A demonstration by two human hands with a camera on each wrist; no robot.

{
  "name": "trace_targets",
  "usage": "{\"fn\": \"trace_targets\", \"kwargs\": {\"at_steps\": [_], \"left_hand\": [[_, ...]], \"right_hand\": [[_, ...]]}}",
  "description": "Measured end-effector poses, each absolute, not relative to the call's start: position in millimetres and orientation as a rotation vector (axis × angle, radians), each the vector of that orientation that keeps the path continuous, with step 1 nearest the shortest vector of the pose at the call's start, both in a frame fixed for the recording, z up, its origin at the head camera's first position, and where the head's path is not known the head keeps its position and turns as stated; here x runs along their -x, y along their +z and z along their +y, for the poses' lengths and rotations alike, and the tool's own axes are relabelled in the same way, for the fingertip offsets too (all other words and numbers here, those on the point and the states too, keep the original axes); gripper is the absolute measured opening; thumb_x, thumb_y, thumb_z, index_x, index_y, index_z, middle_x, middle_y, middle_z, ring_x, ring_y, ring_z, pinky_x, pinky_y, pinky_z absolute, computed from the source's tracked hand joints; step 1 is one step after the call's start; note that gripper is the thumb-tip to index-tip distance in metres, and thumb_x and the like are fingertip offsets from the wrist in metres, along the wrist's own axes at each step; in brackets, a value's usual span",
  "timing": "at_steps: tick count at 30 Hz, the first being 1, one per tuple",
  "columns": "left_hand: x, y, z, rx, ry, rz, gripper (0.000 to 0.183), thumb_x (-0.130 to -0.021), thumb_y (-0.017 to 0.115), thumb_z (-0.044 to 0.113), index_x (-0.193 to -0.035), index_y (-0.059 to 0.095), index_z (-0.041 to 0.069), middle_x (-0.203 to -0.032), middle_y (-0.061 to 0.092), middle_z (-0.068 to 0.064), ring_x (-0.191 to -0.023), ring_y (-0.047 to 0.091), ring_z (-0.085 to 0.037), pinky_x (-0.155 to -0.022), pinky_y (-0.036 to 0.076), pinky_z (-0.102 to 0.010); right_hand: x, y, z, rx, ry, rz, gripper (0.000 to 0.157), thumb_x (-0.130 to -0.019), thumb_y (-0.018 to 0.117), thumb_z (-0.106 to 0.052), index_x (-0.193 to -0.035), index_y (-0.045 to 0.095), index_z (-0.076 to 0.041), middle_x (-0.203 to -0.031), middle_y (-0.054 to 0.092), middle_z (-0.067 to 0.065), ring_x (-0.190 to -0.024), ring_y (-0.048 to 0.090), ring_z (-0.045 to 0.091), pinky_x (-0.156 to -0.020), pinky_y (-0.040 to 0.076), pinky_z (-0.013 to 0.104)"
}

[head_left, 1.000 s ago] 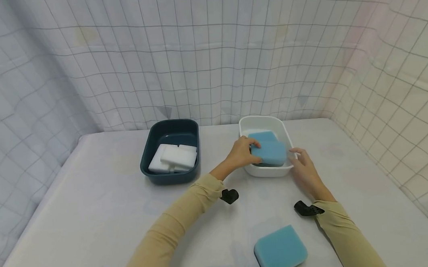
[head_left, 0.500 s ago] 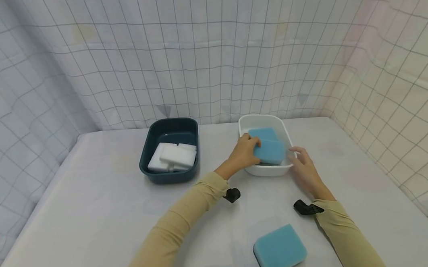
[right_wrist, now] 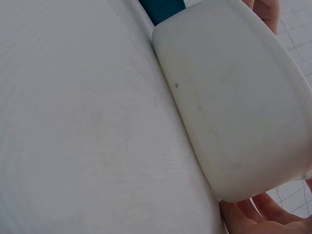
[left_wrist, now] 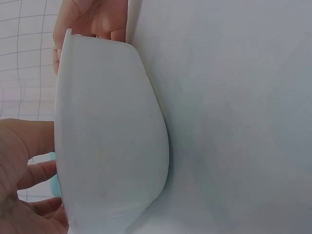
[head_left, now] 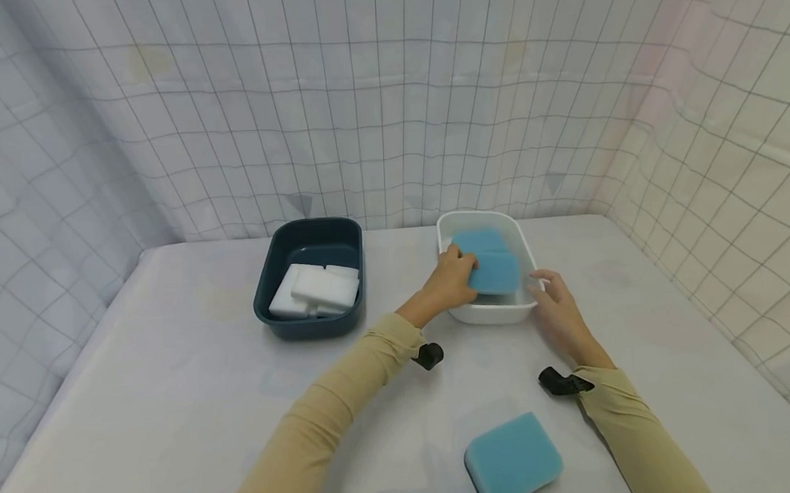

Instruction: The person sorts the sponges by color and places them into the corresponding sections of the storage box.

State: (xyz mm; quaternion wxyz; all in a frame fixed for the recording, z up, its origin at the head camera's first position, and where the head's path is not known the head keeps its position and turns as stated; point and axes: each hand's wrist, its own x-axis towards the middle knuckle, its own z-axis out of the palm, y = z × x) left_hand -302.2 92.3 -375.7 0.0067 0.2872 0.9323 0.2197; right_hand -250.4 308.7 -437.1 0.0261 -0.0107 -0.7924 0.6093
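Note:
My left hand [head_left: 449, 279] reaches over the near left rim of the white container [head_left: 499, 314] and grips a light-blue sponge [head_left: 495, 273] by its left end. Another light-blue sponge [head_left: 478, 240] lies behind it inside, slightly blurred. On the container's right side, my right hand [head_left: 561, 308] rests its fingers against the wall and rim. The left wrist view shows the left hand [left_wrist: 24, 175] partly hidden behind the container wall [left_wrist: 107, 126]. From the right wrist, fingertips of the right hand [right_wrist: 263, 217] touch the container's end wall [right_wrist: 234, 107].
Left of the white container stands a dark teal container [head_left: 312, 327] with several white sponges [head_left: 323, 286]. One more light-blue sponge [head_left: 513, 460] lies near the front of the white table [head_left: 142, 409]. Checked curtains [head_left: 381, 113] hang behind and at both sides.
The gripped blue sponge has shifted slightly backward and left within the white container, my left hand moving slightly with it. My right hand has stayed at the container's side.

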Motion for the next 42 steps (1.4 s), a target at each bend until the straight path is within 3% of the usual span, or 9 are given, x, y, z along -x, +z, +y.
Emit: {"fn": "trace_targets", "kwargs": {"at_steps": [12,21,25,33,42], "left_hand": [[302.7,-375.8,92.3,-0.903,0.679,2.917,0.045,-0.085,0.065,0.015,-0.126,0.052,0.003,-0.134,0.035,-0.021,-0.121,0.039,-0.032,-0.097,0.046,-0.038],[298.2,-378.0,87.7,-0.916,0.739,2.903,0.046,-0.086,0.064,0.017,-0.129,0.051,0.004,-0.141,0.031,-0.02,-0.128,0.035,-0.032,-0.101,0.044,-0.038],[295.1,-378.3,85.7,-0.949,0.746,2.894,0.045,-0.087,0.061,0.016,-0.13,0.051,0.004,-0.142,0.029,-0.021,-0.13,0.034,-0.033,-0.102,0.043,-0.04],[286.6,-382.8,73.7,-1.07,0.886,2.88,0.041,-0.089,0.058,0.012,-0.128,0.051,0.004,-0.144,0.028,-0.023,-0.134,0.03,-0.035,-0.106,0.039,-0.043],[277.8,-380.9,65.7,-1.078,1.11,2.837,0.042,-0.087,0.058,0.009,-0.129,0.05,0.006,-0.144,0.029,-0.022,-0.134,0.03,-0.036,-0.101,0.042,-0.045]], "right_hand": [[249.8,-434.3,305.9,0.051,1.889,-2.451,0.039,-0.1,0.041,-0.029,-0.133,0.03,-0.011,-0.15,0.025,0.021,-0.127,0.034,0.026,-0.083,0.038,0.01],[252.1,-437.7,306.4,0.052,1.902,-2.436,0.028,-0.099,0.043,-0.03,-0.125,0.037,-0.022,-0.149,0.026,0.022,-0.121,0.037,0.022,-0.083,0.04,0.012],[251.8,-437.6,306.2,0.069,1.888,-2.448,0.03,-0.1,0.042,-0.03,-0.127,0.035,-0.019,-0.148,0.027,0.019,-0.121,0.036,0.022,-0.084,0.039,0.014],[252.2,-437.9,305.1,0.069,1.929,-2.421,0.023,-0.099,0.042,-0.029,-0.122,0.038,-0.026,-0.152,0.022,0.019,-0.13,0.031,0.027,-0.083,0.038,0.011],[252.5,-438.1,307.1,0.051,1.902,-2.426,0.025,-0.1,0.042,-0.028,-0.124,0.038,-0.023,-0.15,0.024,0.02,-0.115,0.037,0.018,-0.081,0.04,0.014]]}}
